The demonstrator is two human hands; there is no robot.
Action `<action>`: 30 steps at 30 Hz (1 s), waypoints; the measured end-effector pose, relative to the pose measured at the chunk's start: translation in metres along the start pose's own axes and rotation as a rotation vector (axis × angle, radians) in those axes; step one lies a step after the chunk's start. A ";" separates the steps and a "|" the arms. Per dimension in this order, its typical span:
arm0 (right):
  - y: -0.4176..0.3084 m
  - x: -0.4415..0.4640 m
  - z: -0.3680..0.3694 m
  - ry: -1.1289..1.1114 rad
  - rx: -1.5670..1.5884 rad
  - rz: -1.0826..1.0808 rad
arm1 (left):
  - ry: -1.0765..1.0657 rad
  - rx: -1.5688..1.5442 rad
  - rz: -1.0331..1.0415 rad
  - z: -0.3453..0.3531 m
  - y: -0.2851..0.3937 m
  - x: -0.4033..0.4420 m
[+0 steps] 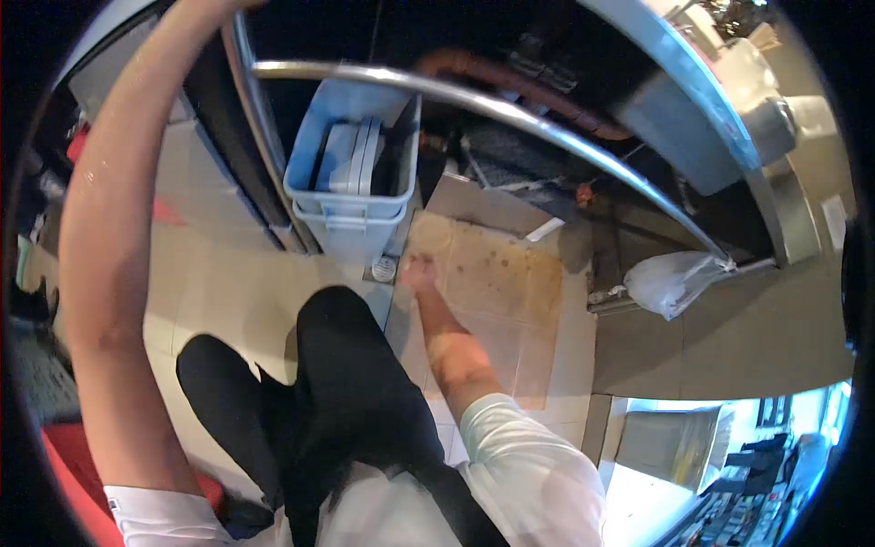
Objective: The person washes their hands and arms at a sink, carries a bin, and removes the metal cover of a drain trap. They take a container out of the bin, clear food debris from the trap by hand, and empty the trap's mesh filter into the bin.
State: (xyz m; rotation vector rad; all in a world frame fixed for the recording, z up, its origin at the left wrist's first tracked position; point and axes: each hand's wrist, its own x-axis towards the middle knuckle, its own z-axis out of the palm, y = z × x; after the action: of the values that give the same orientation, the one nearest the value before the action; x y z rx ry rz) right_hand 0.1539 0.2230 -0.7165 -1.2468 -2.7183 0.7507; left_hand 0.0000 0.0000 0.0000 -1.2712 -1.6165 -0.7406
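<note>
Fingers of the right hand [420,273] were down at the left edge of a cardboard sheet [499,314].
They were blurred, their grip impossible to tell; the sheet lay flat on the tiled floor [232,278]. The left hand [235,4], cut off above, was beside a metal post [248,87], its fingers hidden. Nearby stood stacked blue bins [355,209].
</note>
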 end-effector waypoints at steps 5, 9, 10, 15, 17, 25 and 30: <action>-0.067 -0.069 -0.127 -0.238 0.980 0.435 | -0.093 0.072 0.053 -0.005 -0.014 0.014; -0.093 -0.117 -0.228 -0.325 1.059 0.537 | -0.075 0.008 -0.058 -0.014 0.003 0.029; -0.077 -0.130 -0.244 -0.452 1.197 0.522 | -0.099 0.021 -0.100 -0.016 0.006 0.030; -0.027 -0.212 -0.286 -0.383 0.683 0.209 | -0.226 -0.028 -0.179 -0.026 0.011 0.044; -0.014 -0.245 -0.358 -0.413 0.111 -0.069 | -0.298 -0.020 -0.208 -0.034 0.016 0.054; 0.043 -0.485 -0.532 -0.656 0.417 0.716 | -0.724 -0.077 -0.235 -0.065 0.034 0.117; 0.110 -0.549 -0.559 -0.519 0.475 0.550 | -0.858 -0.054 -0.302 -0.067 0.046 0.136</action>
State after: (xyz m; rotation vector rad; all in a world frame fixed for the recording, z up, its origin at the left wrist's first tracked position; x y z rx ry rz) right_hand 0.7382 0.1121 -0.1942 -1.8731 -2.2516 1.8730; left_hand 0.0575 0.0088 0.1471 -1.5055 -2.5305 -0.4189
